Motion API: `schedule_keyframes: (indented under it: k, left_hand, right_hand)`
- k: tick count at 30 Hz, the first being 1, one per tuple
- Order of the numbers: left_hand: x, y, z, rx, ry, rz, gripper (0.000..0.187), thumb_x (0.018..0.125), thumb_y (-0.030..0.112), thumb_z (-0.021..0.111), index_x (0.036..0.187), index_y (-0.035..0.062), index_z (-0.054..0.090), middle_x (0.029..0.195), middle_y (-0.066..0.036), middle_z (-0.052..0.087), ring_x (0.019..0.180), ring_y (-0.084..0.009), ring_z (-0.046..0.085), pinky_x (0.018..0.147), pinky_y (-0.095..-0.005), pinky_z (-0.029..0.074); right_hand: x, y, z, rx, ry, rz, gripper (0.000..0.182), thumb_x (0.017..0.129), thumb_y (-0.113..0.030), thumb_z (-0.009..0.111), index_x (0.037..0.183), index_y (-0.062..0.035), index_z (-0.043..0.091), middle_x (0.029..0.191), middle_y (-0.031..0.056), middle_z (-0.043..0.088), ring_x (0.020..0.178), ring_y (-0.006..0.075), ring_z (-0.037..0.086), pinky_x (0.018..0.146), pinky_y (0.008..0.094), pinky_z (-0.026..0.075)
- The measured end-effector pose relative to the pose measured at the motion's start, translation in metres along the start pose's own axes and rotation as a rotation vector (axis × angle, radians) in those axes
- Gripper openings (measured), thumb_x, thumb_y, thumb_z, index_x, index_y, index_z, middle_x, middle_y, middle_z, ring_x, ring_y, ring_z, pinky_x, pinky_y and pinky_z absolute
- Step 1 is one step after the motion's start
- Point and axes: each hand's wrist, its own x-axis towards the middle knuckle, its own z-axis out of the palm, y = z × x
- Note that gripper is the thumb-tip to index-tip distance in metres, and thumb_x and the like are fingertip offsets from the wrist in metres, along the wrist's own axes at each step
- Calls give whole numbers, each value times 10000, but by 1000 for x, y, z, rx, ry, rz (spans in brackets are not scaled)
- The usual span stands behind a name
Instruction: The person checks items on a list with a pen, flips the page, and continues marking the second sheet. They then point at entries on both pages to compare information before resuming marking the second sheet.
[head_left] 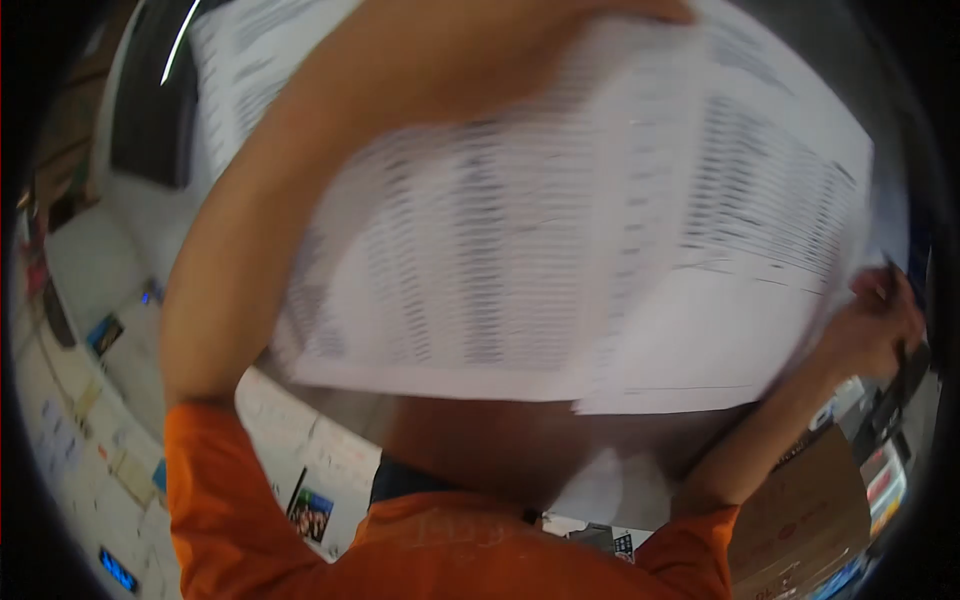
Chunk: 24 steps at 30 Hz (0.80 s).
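Note:
Large printed sheets (500,250) with columns of text and tables fill the middle of the view, one overlapping another. My left arm reaches across the top of them, and my left hand (625,12) lies at the upper edge, cut off by the frame and blurred. At the right edge of the sheets is my right hand (880,315), its fingers curled round a thin dark pen-like object (890,265). The lower edges of the sheets hang near my orange shirt.
A dark flat device (155,120) stands at the upper left. A cardboard box (805,510) is at the lower right. Papers and a small picture card (312,515) lie at the lower left, near a blue-lit display (117,569).

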Motion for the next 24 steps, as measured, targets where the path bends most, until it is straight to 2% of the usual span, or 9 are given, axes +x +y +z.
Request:
schedule_keyframes:
  k: [1, 2, 4, 6, 8, 10, 14, 21, 24]
  left_hand:
    - [-6, 1, -3, 13, -38, -26, 259, 837, 46, 503, 1071, 14, 610, 1048, -105, 663, 767, -204, 572, 746, -315, 465]
    - [-9, 2, -3, -95, 38, -26, 347, 819, 13, 486, 1154, 0, 575, 1160, -117, 618, 886, -241, 570, 832, -335, 448]
    - [-10, 2, -4, -199, 120, -38, 443, 800, -21, 468, 1238, -14, 540, 1273, -128, 572, 1006, -278, 568, 918, -356, 432]
    - [-7, 0, -2, -281, -23, -218, 440, 797, -28, 452, 1228, -19, 538, 1220, -163, 592, 1061, -321, 562, 959, -390, 422]
    - [-11, -6, 10, -308, 96, -164, 435, 797, -29, 448, 1221, -21, 541, 1210, -179, 591, 1073, -326, 558, 962, -393, 421]
    - [-13, -9, 17, -329, 228, -112, 429, 796, -30, 445, 1214, -23, 544, 1200, -195, 590, 1085, -332, 554, 965, -395, 421]
    - [-22, -3, -13, -465, 206, -132, 417, 794, -16, 468, 1203, -27, 546, 1138, -210, 612, 1076, -338, 564, 957, -410, 429]
    - [-10, 2, -14, -361, 12, -250, 396, 800, 9, 488, 1188, -29, 561, 1112, -214, 625, 1089, -342, 568, 948, -407, 443]
    - [-29, -3, -5, -412, 304, 4, 404, 802, -7, 471, 1195, -34, 558, 1110, -217, 628, 1078, -340, 580, 941, -399, 450]
  right_hand:
    - [8, -7, -8, -473, -113, -152, 212, 906, -103, 459, 877, 53, 599, 693, 131, 601, 628, 190, 585, 533, 269, 488]
    - [12, -11, -15, -442, -191, -224, 241, 892, -25, 419, 777, 95, 594, 765, 159, 619, 618, 204, 597, 585, 268, 507]
    - [8, -53, 2, 375, -237, -36, 215, 903, 12, 416, 797, 108, 577, 865, 204, 633, 756, 216, 607, 732, 311, 501]
    - [-26, -110, 30, 159, -242, 106, 142, 919, -9, 446, 910, 75, 560, 999, 248, 616, 873, 243, 593, 846, 362, 443]
    - [-76, -158, 70, 365, -222, 70, 163, 939, -77, 418, 1046, 12, 502, 1009, 183, 604, 644, 205, 603, 575, 259, 506]
    - [-108, -182, 65, 541, -684, 119, 180, 922, -112, 517, 1082, -30, 510, 1080, 248, 573, 798, 232, 634, 758, 310, 519]
    - [-164, -235, 68, 586, -589, 325, 223, 900, -146, 598, 925, -25, 412, 825, 196, 578, 579, 186, 633, 474, 257, 530]
    - [-189, -234, 64, 401, -741, 66, 264, 892, -154, 617, 854, -24, 391, 735, 168, 589, 515, 168, 585, 461, 274, 512]
    - [-189, -233, 63, 293, -652, 56, 257, 890, -151, 614, 830, -27, 397, 683, 143, 582, 471, 148, 552, 429, 261, 486]
